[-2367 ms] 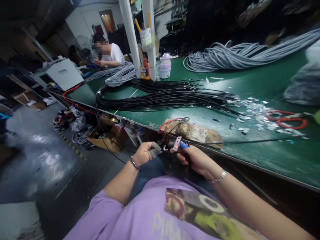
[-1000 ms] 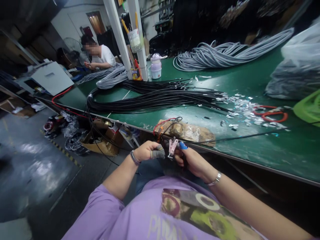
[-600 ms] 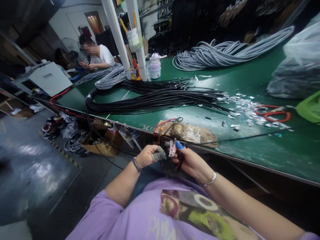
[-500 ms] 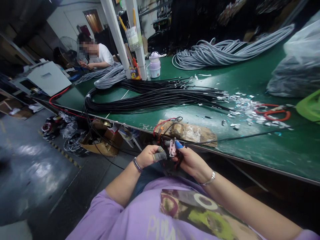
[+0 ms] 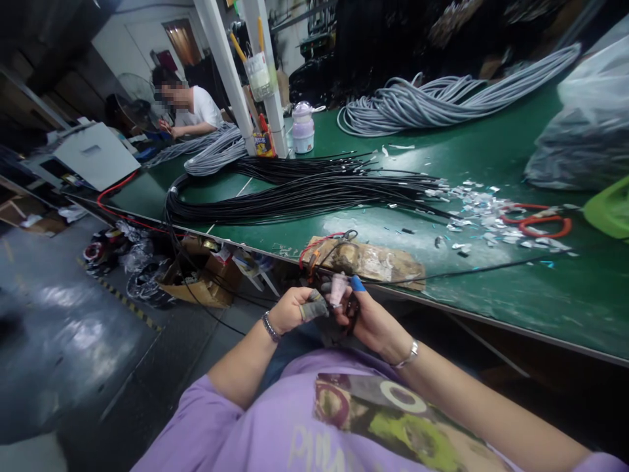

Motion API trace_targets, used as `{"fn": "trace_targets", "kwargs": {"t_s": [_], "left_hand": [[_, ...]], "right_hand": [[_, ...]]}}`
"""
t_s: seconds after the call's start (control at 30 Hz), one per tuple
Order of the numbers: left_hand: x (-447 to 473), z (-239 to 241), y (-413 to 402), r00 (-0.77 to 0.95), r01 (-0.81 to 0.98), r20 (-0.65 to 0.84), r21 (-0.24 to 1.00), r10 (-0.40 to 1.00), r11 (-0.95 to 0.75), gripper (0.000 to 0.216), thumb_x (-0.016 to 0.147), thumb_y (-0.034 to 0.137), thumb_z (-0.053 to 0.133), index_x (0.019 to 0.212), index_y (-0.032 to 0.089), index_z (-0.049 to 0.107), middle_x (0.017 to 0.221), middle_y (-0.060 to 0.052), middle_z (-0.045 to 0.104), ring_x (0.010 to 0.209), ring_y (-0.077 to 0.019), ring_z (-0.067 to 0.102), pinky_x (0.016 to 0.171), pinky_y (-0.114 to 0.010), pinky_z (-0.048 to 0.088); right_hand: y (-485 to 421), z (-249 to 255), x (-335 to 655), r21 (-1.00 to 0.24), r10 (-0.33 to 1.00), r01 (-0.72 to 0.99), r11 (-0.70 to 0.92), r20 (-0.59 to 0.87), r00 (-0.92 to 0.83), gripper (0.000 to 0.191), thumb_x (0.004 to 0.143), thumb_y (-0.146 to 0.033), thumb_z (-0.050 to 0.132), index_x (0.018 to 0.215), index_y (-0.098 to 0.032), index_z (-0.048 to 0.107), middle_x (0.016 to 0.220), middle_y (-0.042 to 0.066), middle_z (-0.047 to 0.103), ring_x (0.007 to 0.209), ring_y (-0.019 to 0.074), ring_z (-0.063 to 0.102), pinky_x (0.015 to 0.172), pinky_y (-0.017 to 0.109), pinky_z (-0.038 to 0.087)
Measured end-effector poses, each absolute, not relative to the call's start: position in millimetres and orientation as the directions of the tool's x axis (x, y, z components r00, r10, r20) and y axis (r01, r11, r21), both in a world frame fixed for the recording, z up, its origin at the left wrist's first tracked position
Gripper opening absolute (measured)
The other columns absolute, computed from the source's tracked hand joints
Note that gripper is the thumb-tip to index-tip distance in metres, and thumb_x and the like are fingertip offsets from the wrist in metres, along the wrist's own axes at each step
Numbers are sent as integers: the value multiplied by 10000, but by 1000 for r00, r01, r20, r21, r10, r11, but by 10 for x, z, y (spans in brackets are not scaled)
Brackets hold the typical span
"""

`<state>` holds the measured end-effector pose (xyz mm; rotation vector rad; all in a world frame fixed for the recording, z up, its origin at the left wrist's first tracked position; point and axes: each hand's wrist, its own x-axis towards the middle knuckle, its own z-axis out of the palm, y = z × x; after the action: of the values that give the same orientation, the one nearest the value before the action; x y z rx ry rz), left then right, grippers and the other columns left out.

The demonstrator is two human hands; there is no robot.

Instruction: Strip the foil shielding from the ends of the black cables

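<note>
My left hand (image 5: 301,308) is closed, with grey coverings on its thumb and finger. It pinches a black cable (image 5: 230,326), mostly hidden at the fingertips, close beside the tool in my other hand. A small pink cable stripper (image 5: 339,288) sits in the fingers of my right hand (image 5: 369,318), whose thumb wears a blue cover and stands raised beside the tool. Both hands meet just off the bench's front edge. Behind them lies a worn, tape-wrapped block (image 5: 378,262) with red and black wires at its left end.
A bundle of black cables (image 5: 275,200) stretches across the green bench (image 5: 491,295). White scraps (image 5: 481,210) and orange-handled scissors (image 5: 545,226) lie right. Grey cable coils (image 5: 422,108), a plastic bag (image 5: 580,137) and a lilac bottle (image 5: 303,128) stand behind. A co-worker (image 5: 196,108) sits far left.
The pink cable stripper has turned in my right fingers, and my right thumb has lifted slightly off it. My left hand has shifted a little toward the right hand.
</note>
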<state>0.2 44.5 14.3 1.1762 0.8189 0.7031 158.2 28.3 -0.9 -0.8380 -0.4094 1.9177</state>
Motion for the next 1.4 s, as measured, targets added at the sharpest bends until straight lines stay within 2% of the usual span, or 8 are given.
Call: {"fn": "trace_targets", "kwargs": {"t_s": [0.27,0.53,0.67,0.8,0.9,1.0,1.17,1.4], "left_hand": [[-98,168,303,514,59,-206,977,833,205,577,508,646,753,610,114,554,458,51,458,419,-33,353,442,-188,287],[-194,381,340,440,28,-236,968,867,249,504,664,610,673,742,157,465,573,-7,630,379,-81,527,340,-156,288],[-133,601,558,423,-43,-135,985,896,169,518,650,621,674,749,154,474,481,43,559,282,-35,372,302,-155,196],[41,907,813,457,32,-58,998,887,49,490,710,619,625,692,151,480,425,70,461,297,-23,300,321,-166,178],[261,1133,1030,557,120,-33,992,830,-41,490,727,608,618,641,142,492,427,63,432,335,-27,319,353,-174,201],[545,1281,1252,620,137,2,984,785,-111,491,685,598,665,648,126,532,435,62,422,364,-27,317,376,-180,215],[993,1297,1532,665,105,-73,994,744,4,494,613,600,702,704,141,543,439,65,456,350,-35,343,358,-172,243],[1237,1130,1894,739,166,-266,962,619,215,534,534,596,743,699,138,523,434,54,506,294,-40,387,305,-157,197]], "right_hand": [[219,-75,1748,-614,852,-592,-523,-407,-330,362,631,-511,765,622,-206,570,622,-3,578,470,92,399,389,203,301],[121,66,2118,-946,827,-72,-316,-237,-509,404,667,-555,724,734,-160,674,594,-9,547,503,86,382,457,216,305],[186,431,2311,-989,814,70,-133,-149,-561,369,715,-537,685,744,-170,697,708,33,641,624,147,519,587,267,434],[379,813,2469,-979,920,153,134,66,-386,358,744,-542,645,705,-189,688,654,38,627,629,185,552,602,298,463],[569,1028,2546,-936,940,203,286,233,-249,325,736,-492,663,905,-216,687,770,57,666,713,216,596,643,311,483],[753,1141,2605,-886,927,279,371,339,-159,389,735,-438,662,1067,-238,633,809,43,666,574,157,532,523,272,432],[999,1172,2756,-731,850,483,483,523,-59,229,770,-429,588,645,-240,624,579,25,590,533,159,454,513,287,345],[1291,991,2954,-799,877,394,454,479,-40,217,766,-404,606,642,-229,640,579,11,594,556,162,472,533,289,355]]}}
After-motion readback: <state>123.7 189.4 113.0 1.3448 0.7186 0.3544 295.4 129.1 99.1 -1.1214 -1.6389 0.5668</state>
